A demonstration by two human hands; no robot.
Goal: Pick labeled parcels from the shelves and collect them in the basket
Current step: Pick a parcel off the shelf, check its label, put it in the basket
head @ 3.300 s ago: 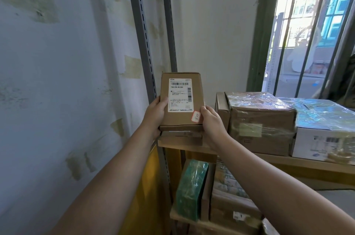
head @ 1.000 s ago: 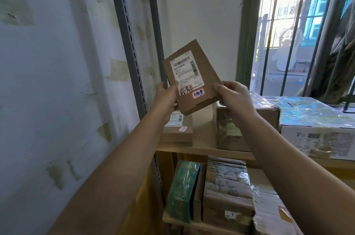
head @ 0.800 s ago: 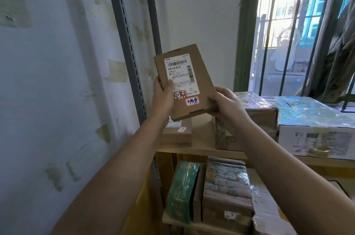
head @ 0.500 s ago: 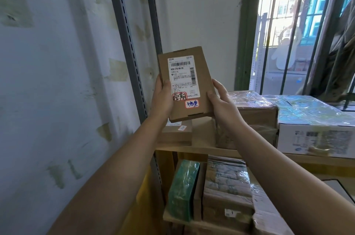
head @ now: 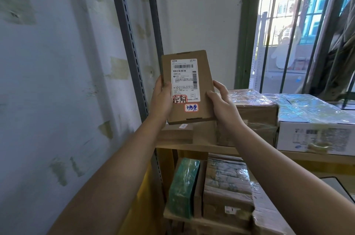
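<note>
In the foreground, two bare forearms rise from the lower edge of the view toward a shelf unit. The left hand [head: 161, 101] grips the left long edge of a flat cardboard parcel [head: 205, 77], thumb laid across the front face and the remaining fingers hidden behind it. The right hand [head: 221, 105] grips the right long edge, thumb on the front face, fingers curled round the back. The parcel is held upright in the air between both hands, above the front of the upper shelf board [head: 192, 146] and not touching it. Its front carries a white shipping label [head: 185, 79] with barcodes, and two red-bordered handwritten stickers [head: 191, 107] near the lower end.

Directly behind and below the parcel, a small flat box [head: 177, 134] lies on the upper shelf board. Beside it to the right stands a film-wrapped cardboard box [head: 256, 113], then a white carton [head: 315, 135] with film on top. On the lower shelf, a green wrapped package [head: 184, 186] stands on edge next to a film-wrapped stack [head: 228, 188].

At the left, a grey slotted upright [head: 127, 42] runs along a patched wall [head: 48, 81]. Farthest back, a barred window [head: 288, 23] admits daylight.
</note>
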